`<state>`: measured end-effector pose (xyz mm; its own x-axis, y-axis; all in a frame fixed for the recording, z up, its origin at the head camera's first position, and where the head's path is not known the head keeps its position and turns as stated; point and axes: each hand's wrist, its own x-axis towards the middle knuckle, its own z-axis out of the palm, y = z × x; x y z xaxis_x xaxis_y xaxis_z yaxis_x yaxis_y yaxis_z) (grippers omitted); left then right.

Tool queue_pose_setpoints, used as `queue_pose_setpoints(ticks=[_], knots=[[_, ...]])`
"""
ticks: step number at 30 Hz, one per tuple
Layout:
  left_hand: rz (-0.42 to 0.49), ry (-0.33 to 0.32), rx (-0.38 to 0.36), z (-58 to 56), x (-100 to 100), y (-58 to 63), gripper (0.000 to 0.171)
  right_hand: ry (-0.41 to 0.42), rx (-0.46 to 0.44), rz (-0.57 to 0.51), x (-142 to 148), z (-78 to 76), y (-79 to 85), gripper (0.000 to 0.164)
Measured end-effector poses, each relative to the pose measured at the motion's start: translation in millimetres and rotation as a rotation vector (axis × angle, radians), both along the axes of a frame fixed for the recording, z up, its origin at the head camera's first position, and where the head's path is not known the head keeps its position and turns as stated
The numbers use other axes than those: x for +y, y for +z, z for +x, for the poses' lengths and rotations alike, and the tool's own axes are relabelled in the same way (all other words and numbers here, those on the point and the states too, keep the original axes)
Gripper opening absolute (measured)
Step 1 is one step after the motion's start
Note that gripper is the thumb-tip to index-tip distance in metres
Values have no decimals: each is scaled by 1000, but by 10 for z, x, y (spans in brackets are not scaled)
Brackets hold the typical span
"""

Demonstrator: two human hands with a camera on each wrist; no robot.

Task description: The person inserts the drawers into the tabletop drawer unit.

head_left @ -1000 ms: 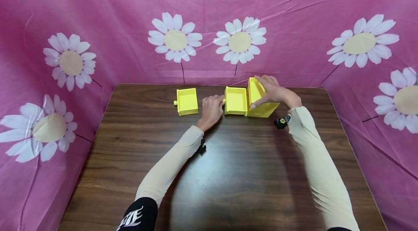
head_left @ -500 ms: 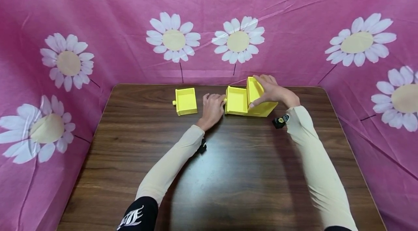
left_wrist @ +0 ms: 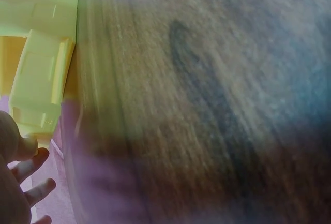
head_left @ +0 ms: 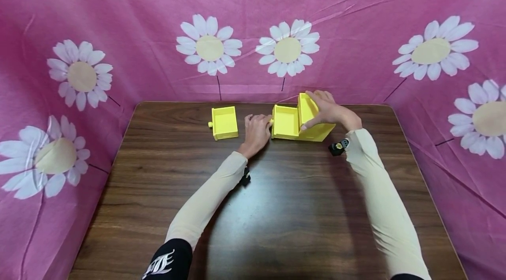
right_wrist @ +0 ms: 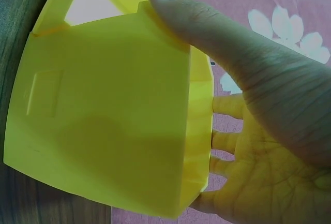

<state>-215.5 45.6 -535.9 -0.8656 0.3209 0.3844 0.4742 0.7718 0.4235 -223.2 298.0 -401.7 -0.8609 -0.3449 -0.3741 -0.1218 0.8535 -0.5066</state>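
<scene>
A small yellow drawer (head_left: 286, 122) stands partly out of the left side of a yellow cabinet (head_left: 321, 133), its inside bare. My left hand (head_left: 257, 132) pinches the round knob (left_wrist: 42, 140) on the drawer's front between thumb and index finger, the other fingers spread loosely. Across the cabinet's top reaches my right hand (head_left: 331, 112), gripping it with the thumb (right_wrist: 168, 6) on the near side and the fingers on the far side. In the right wrist view the cabinet's flat side wall fills much of the picture.
To the left of my left hand, a second yellow drawer (head_left: 225, 122) lies apart on the brown wooden table (head_left: 284, 209), its knob pointing left. Pink cloth (head_left: 245, 3) with white daisies hangs just behind the table and along both sides.
The drawer has slid slightly right into the cabinet, my left hand moving along with its knob. My right hand keeps its grip on the cabinet. The head view has shifted a little.
</scene>
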Motion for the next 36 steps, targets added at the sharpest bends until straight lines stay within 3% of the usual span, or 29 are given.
queue_pose_setpoints(ticks=[18,25,36], knots=[[2,38,-16,-41,-19,-57,19,-1,4,-9,-55,-15,-36,132],[10,9,-56,-28,6,-62,20,-14,6,-2,-50,8,-6,131],[1,-18,-41,-57,-22,-61,22,10,7,0,-31,-33,-42,135]])
